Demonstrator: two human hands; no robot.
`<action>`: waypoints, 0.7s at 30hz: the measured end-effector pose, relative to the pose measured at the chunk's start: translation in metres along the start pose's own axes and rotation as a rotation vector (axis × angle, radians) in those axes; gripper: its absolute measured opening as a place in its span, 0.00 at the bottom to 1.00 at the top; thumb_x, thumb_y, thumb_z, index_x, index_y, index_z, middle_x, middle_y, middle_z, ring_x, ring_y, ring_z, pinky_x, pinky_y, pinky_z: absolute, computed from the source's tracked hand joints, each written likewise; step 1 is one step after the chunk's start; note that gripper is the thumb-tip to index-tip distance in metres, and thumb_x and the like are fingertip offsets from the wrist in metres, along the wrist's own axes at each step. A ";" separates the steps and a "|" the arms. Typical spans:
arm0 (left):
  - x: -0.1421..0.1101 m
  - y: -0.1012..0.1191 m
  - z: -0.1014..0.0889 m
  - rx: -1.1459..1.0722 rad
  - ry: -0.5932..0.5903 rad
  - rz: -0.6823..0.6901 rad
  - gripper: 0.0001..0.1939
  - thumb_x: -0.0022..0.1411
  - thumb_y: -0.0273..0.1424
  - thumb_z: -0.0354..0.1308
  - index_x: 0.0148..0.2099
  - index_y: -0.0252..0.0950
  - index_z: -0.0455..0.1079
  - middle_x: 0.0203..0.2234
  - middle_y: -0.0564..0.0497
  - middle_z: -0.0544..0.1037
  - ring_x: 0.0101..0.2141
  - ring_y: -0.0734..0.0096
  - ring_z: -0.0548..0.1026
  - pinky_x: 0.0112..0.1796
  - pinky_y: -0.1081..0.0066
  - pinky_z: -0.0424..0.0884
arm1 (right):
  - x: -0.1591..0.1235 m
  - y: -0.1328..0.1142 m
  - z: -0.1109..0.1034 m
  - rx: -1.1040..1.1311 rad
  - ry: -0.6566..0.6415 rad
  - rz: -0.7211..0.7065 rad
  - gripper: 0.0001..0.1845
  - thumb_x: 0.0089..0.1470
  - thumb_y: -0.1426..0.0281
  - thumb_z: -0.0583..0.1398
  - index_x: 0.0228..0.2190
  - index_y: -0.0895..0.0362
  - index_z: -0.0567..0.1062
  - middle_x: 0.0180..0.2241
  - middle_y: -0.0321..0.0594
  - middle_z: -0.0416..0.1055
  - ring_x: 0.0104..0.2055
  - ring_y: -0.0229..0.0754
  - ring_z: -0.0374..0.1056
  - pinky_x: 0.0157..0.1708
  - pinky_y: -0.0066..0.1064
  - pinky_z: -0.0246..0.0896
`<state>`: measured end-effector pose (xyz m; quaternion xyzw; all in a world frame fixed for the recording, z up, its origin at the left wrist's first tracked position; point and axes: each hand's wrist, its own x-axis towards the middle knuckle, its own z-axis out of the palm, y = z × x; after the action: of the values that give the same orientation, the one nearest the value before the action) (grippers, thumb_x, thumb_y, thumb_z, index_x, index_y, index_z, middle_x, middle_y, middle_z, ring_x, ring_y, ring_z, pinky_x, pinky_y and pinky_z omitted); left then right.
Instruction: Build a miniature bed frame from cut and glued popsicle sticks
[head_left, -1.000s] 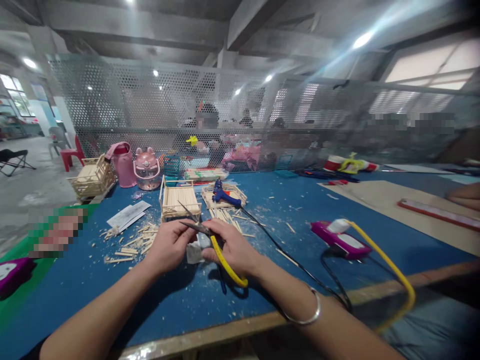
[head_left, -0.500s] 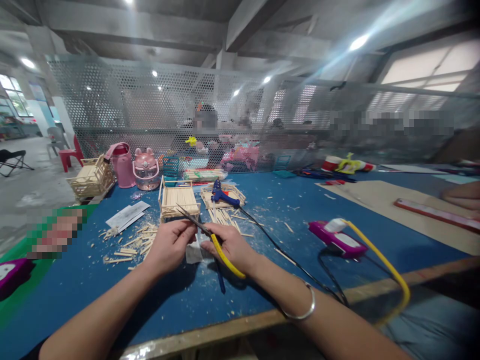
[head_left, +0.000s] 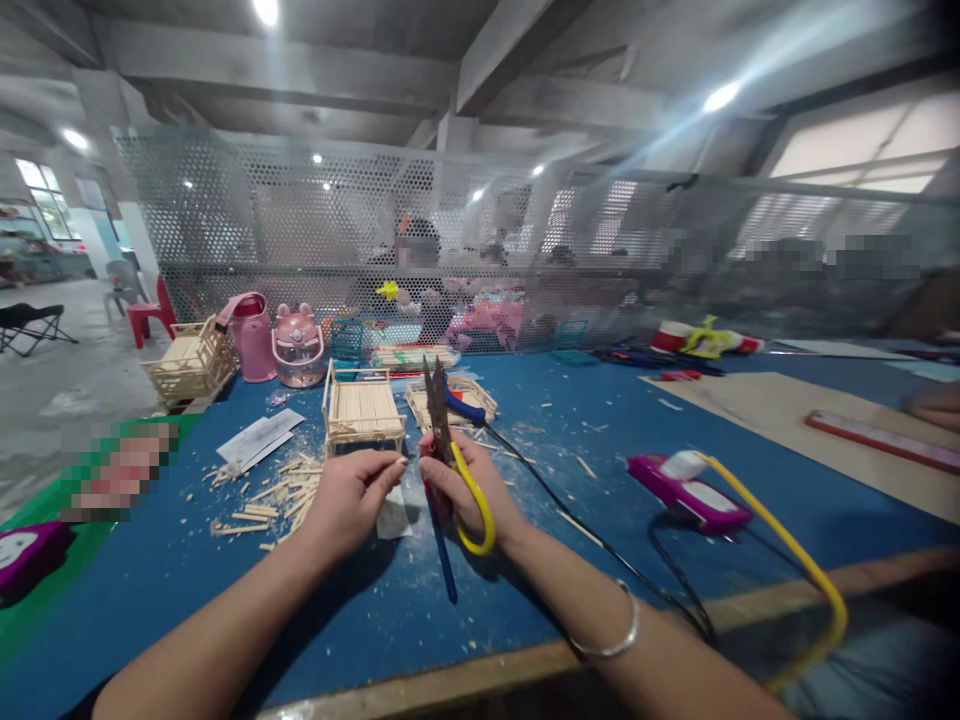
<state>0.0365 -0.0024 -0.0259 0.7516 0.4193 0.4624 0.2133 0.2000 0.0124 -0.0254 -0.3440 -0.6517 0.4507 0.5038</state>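
Note:
My right hand [head_left: 474, 495] is closed around scissors with a yellow handle [head_left: 480, 505], whose dark blades [head_left: 435, 400] point up and away. Below the same hand a thin blue rod [head_left: 442, 550] slants over the table; its red upper part is at my fingers, and I cannot tell whether it is gripped. My left hand [head_left: 352, 495] pinches thumb and forefinger together beside the blades, with a tiny pale bit at the tips, too small to name. Just beyond stands a small frame of wooden sticks [head_left: 366, 412]. Cut stick pieces [head_left: 289, 495] lie left of my left hand.
Behind my right hand lie a blue glue gun [head_left: 465, 408] with a black cord and another stick frame [head_left: 480, 392]. Pink bottles [head_left: 253, 340] stand at the back left. A purple power strip [head_left: 686, 492] with a yellow cable sits right. A perforated screen [head_left: 300, 230] borders the table.
The scissors have swung from pointing left across my left fingertips to pointing upright. My hands have drawn slightly apart, and a red part now shows by my right fingers.

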 end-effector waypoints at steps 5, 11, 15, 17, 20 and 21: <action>-0.003 -0.002 0.004 0.129 -0.053 0.132 0.12 0.62 0.31 0.50 0.40 0.38 0.75 0.32 0.47 0.80 0.31 0.69 0.75 0.34 0.72 0.67 | -0.002 -0.002 0.006 0.138 -0.018 0.088 0.20 0.40 0.61 0.65 0.34 0.55 0.64 0.19 0.25 0.60 0.14 0.29 0.55 0.13 0.23 0.50; -0.002 0.001 0.009 -0.229 0.013 -0.150 0.10 0.56 0.34 0.57 0.35 0.35 0.77 0.30 0.48 0.81 0.31 0.68 0.76 0.35 0.71 0.69 | -0.001 -0.003 0.008 0.299 -0.029 0.188 0.22 0.37 0.64 0.66 0.34 0.55 0.64 0.20 0.26 0.63 0.16 0.29 0.57 0.15 0.22 0.55; -0.001 0.004 0.014 -0.587 0.020 -0.357 0.13 0.46 0.36 0.64 0.33 0.32 0.76 0.27 0.48 0.80 0.28 0.67 0.76 0.33 0.68 0.71 | 0.001 -0.002 0.007 0.364 -0.018 0.226 0.21 0.37 0.64 0.66 0.33 0.55 0.65 0.21 0.28 0.64 0.18 0.28 0.58 0.16 0.20 0.54; -0.001 0.006 0.015 -0.681 0.013 -0.381 0.16 0.43 0.38 0.66 0.33 0.32 0.76 0.25 0.48 0.80 0.27 0.67 0.76 0.33 0.67 0.71 | 0.002 -0.001 0.007 0.375 -0.020 0.222 0.21 0.37 0.64 0.66 0.33 0.55 0.65 0.21 0.28 0.64 0.19 0.29 0.59 0.16 0.19 0.55; -0.001 0.007 0.014 -0.673 0.019 -0.364 0.16 0.44 0.40 0.65 0.31 0.32 0.75 0.23 0.50 0.79 0.26 0.69 0.75 0.32 0.68 0.71 | 0.001 0.001 0.009 0.376 -0.042 0.219 0.21 0.37 0.65 0.66 0.34 0.55 0.66 0.21 0.28 0.64 0.19 0.29 0.59 0.17 0.21 0.56; -0.001 0.007 0.013 -0.651 0.026 -0.356 0.16 0.45 0.41 0.65 0.30 0.32 0.74 0.22 0.50 0.78 0.25 0.70 0.74 0.31 0.69 0.70 | 0.000 0.002 0.009 0.375 -0.045 0.214 0.21 0.38 0.65 0.66 0.34 0.55 0.65 0.21 0.28 0.64 0.19 0.29 0.59 0.17 0.21 0.56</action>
<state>0.0509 -0.0060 -0.0277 0.5537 0.3773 0.5367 0.5129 0.1911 0.0112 -0.0279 -0.3013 -0.5275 0.6225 0.4934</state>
